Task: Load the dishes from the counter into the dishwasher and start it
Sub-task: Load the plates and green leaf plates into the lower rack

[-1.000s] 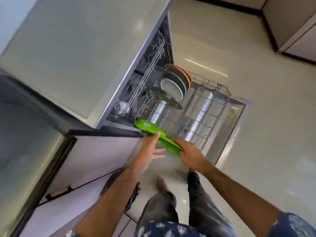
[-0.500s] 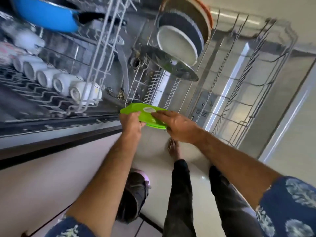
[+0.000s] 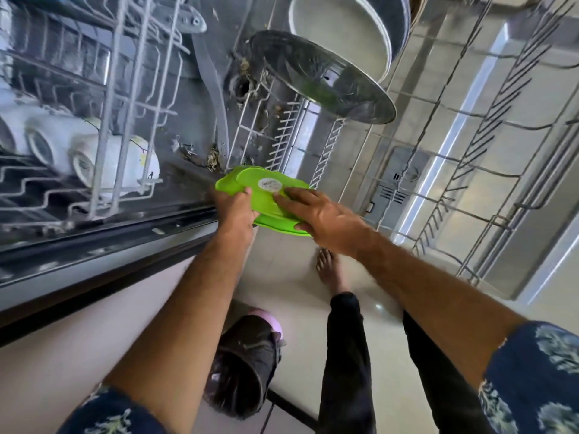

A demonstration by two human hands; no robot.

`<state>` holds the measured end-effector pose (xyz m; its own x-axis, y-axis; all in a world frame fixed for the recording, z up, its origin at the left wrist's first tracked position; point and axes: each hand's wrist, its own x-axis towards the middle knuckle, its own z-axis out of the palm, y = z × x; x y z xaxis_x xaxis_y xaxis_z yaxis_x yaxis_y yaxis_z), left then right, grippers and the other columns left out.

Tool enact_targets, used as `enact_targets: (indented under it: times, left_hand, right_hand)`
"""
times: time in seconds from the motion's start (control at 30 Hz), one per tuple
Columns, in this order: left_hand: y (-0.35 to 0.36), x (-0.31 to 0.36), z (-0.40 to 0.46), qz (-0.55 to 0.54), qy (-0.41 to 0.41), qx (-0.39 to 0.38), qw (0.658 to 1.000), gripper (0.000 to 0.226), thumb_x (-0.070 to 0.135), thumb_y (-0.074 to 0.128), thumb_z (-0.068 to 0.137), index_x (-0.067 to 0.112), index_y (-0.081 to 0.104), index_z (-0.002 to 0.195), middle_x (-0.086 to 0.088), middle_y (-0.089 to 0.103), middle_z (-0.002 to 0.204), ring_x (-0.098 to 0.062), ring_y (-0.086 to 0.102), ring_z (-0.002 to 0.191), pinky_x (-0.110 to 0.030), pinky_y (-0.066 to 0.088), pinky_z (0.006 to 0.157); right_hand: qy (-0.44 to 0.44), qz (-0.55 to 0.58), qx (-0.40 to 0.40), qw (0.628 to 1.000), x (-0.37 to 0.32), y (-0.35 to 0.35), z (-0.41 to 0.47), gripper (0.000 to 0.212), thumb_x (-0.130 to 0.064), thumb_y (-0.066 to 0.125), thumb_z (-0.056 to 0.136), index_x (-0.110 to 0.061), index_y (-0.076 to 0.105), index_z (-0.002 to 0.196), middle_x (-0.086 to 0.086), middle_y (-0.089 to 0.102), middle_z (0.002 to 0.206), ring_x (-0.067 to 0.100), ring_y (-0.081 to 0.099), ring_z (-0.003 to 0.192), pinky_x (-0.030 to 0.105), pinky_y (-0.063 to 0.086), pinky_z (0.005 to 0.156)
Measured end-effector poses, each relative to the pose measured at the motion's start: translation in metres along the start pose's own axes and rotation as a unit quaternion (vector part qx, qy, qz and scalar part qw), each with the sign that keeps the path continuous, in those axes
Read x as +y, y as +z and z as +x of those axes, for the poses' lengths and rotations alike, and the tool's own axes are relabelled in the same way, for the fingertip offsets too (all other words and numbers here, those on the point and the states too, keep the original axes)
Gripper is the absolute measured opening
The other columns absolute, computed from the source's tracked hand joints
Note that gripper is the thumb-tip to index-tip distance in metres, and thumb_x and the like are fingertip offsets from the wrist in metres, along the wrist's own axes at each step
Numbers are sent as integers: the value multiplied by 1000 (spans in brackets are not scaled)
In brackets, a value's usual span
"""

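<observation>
Both hands hold a bright green plate (image 3: 266, 195) at the near corner of the pulled-out lower rack (image 3: 438, 170) of the open dishwasher. The left hand (image 3: 233, 211) grips the plate's near left edge, its fingers (image 3: 247, 192) curled over the rim, with the rest of the grip hidden beneath. The right hand (image 3: 326, 219) lies across the plate's upturned underside with fingers (image 3: 291, 200) fairly straight and spread, their tips touching a round white sticker (image 3: 269, 184) in the middle, while the thumb hooks under the near right edge. The plate is tilted, and whether it touches the rack wires cannot be told. Beyond the fingers, further into the rack, a steel plate (image 3: 322, 79) leans in the tines, and behind it stand a white plate (image 3: 341, 29) and a darker grey plate (image 3: 398, 23) on edge. To the left of the left fingers, the upper rack (image 3: 119, 89) carries a row of white cups (image 3: 116, 161) lying on their sides. Bits of food debris lie on the tub floor just past the fingers. Below the hands, a bare foot (image 3: 327, 270) stands on the pale floor (image 3: 282, 270).
</observation>
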<state>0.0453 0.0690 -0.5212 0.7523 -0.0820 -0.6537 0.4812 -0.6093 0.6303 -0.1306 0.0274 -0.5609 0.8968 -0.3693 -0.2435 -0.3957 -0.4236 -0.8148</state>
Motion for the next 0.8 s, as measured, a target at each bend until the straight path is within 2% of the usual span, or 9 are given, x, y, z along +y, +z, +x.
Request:
enact_targets:
  times: [0.1,0.17,0.23,0.33,0.4,0.47,0.57,0.67,0.8]
  left_hand:
    - [0,-4,3,65,-6,-12,998,41,-1,55,97,7,41,135,-14,58,131,-33,66,103,-42,57,53]
    - [-1,0,5,113,-29,-58,991,42,8,57,99,5,37,136,-22,58,127,-38,72,83,-43,58,48]
    - [-6,7,8,202,-42,-101,973,47,21,59,100,5,34,136,-30,65,104,-36,70,54,-40,54,40]
    - [-10,15,5,393,12,-107,913,49,34,57,100,8,29,131,-23,62,67,-35,65,42,-45,52,37]
    - [-9,15,-3,473,75,-96,873,42,36,54,101,11,31,125,-20,63,68,-32,63,38,-45,52,35]
    - [-11,11,-7,527,126,-81,836,48,40,52,101,13,28,131,-20,65,75,-28,62,36,-40,51,34]
    - [-20,7,-13,595,169,-86,781,60,46,53,98,15,23,140,-19,69,82,-32,68,50,-40,56,44]
    - [-27,13,-37,673,258,-72,690,51,43,53,97,13,39,136,-20,71,97,-41,70,85,-44,57,72]
    - [-44,23,-97,680,356,-83,635,43,32,55,96,13,49,134,-16,60,119,-39,62,105,-44,50,77]
  right_hand:
    - [10,-3,-6,1000,10,4,2,64,-22,60,97,-24,32,155,12,37,156,39,39,136,48,34,114]
    - [10,-25,0,1000,15,5,2,64,-24,60,96,-27,33,154,10,39,155,37,41,134,48,37,111]
    - [18,-72,26,997,16,5,0,63,-30,59,96,-35,33,153,5,44,150,32,46,123,48,44,101]
    - [41,-127,56,989,16,5,-5,61,-38,55,97,-44,30,152,4,46,137,29,46,109,46,48,86]
    - [49,-149,60,986,15,6,-7,61,-40,52,97,-47,26,152,5,46,132,29,46,107,45,50,83]
    - [56,-161,55,984,12,6,-7,63,-40,51,98,-47,22,153,5,45,132,29,45,106,45,51,82]
    - [58,-182,48,980,6,4,-8,66,-38,55,97,-44,23,154,7,47,131,30,48,107,44,52,79]
    - [75,-172,21,982,-9,-6,-8,65,-33,54,99,-35,22,156,8,43,139,31,47,115,45,52,86]
    - [96,-146,6,985,-41,-29,-31,73,-32,58,94,-16,24,157,11,42,146,33,46,124,47,48,97]
